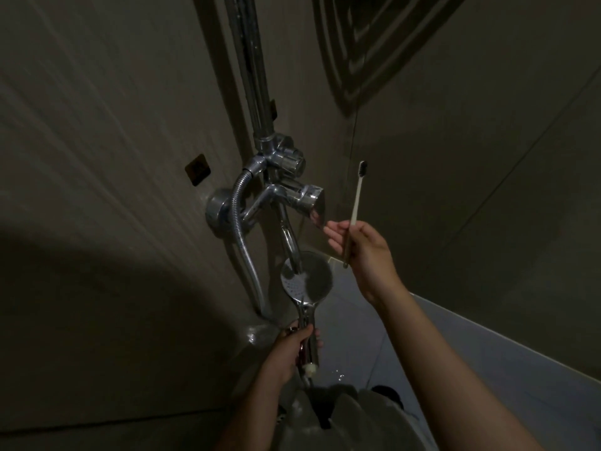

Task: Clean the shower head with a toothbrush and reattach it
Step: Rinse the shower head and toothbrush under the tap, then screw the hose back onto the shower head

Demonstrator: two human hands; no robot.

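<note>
The chrome shower head point(307, 278) points its round spray face up and toward me, just under the tap spout. My left hand point(291, 346) grips its handle low in the middle of the view. My right hand point(361, 247) holds a pale toothbrush point(354, 206) upright, dark bristles at the top. The fingertips of that hand touch the flat lever of the mixer tap point(304, 198). The brush is clear of the spray face, up and to its right.
A ribbed metal hose point(242, 242) loops down from the valve beside the chrome riser pipe point(257, 92). Beige tiled walls meet in a corner behind the fittings. A small dark square plate point(197, 169) sits on the left wall. Pale floor shows below right.
</note>
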